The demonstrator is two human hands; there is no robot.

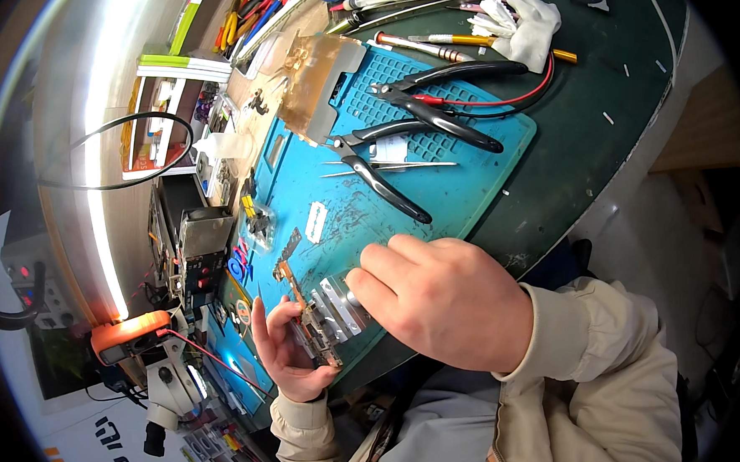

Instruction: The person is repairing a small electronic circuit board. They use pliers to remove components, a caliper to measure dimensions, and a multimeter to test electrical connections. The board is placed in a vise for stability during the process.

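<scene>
I am cupping the board in my left hand, fingers curled narrowly around its edge at the near rim of the blue mat. My right hand is pinching the board's metal clamp, fingertips closed on it.

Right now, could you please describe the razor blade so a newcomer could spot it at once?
Start at the blue work mat. The razor blade lies flat near its left part, below the black-handled pliers, above the hands. It is the only small white rectangle with a central slot.
</scene>
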